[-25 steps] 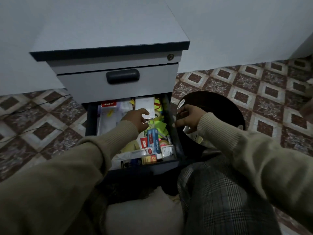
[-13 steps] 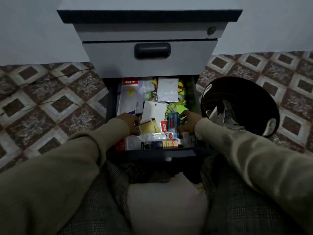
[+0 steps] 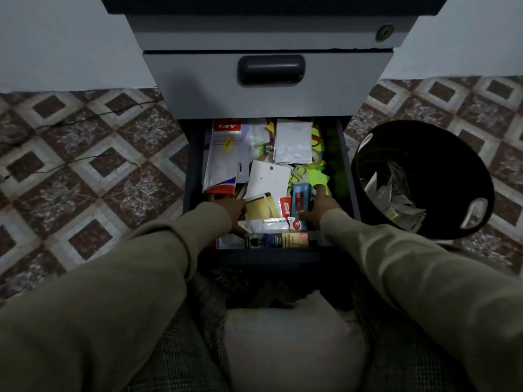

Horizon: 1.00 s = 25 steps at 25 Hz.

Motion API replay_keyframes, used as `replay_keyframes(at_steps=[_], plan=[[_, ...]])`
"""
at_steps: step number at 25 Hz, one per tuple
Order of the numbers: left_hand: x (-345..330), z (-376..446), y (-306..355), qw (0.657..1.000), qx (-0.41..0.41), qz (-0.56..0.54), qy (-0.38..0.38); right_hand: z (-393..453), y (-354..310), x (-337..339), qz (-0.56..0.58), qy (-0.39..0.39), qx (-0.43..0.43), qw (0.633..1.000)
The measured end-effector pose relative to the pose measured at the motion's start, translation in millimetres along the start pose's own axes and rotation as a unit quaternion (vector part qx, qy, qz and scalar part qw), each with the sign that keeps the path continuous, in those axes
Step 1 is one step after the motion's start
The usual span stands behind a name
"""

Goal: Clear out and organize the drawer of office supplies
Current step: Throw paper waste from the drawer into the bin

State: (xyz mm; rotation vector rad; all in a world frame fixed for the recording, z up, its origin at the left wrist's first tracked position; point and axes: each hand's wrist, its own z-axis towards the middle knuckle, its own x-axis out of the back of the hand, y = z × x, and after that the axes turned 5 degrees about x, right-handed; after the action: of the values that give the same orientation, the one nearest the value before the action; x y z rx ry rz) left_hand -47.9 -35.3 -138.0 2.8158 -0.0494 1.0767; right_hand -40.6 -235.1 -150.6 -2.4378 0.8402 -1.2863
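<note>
Closed upper drawer (image 3: 268, 80) with dark handle (image 3: 271, 69), patterned tile floor (image 3: 85, 165), thin cable (image 3: 85, 161), pale cushion (image 3: 294, 343)

A red band at the top of the white packet (image 3: 223, 154) at the back left of the drawer (image 3: 345, 165) reads "DIY"; the line under it looks like "STATIONERY", though it is dim. The white strip package (image 3: 271, 223) near the front reads "Famous Brand". Print on the blue box (image 3: 300, 199) is too blurred to read.
</note>
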Motion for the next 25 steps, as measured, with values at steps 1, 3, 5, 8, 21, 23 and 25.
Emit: replay_keyframes(at_steps=[1,3,5,8,21,23,25], plan=[[-0.5,2.1,-0.5,1.0,0.001,-0.001,-0.002,1.8,0.3,-1.2,-0.007,0.0,-0.008,1.0],[-0.2,4.1,-0.5,1.0,0.006,-0.002,-0.01,4.8,-1.0,0.2,0.012,0.009,-0.027,1.0],[-0.9,5.3,-0.6,1.0,0.014,-0.001,-0.025,7.3,-3.3,4.6,0.06,0.009,-0.043,0.997],[-0.6,5.5,-1.6,0.999,0.024,-0.03,-0.039,9.6,-5.8,15.7,0.152,0.014,-0.049,0.987],[29.5,9.6,-32.5,0.939,0.169,-0.216,0.207,14.1,-1.8,49.8,0.007,-0.089,0.014,0.996],[28.4,10.8,-33.3,0.94,0.174,-0.212,0.203,9.6,0.4,45.7,-0.192,-0.163,0.036,0.967],[27.4,11.4,-31.9,0.943,0.17,-0.208,0.194,4.4,-0.1,40.5,-0.286,-0.19,0.053,0.938]])
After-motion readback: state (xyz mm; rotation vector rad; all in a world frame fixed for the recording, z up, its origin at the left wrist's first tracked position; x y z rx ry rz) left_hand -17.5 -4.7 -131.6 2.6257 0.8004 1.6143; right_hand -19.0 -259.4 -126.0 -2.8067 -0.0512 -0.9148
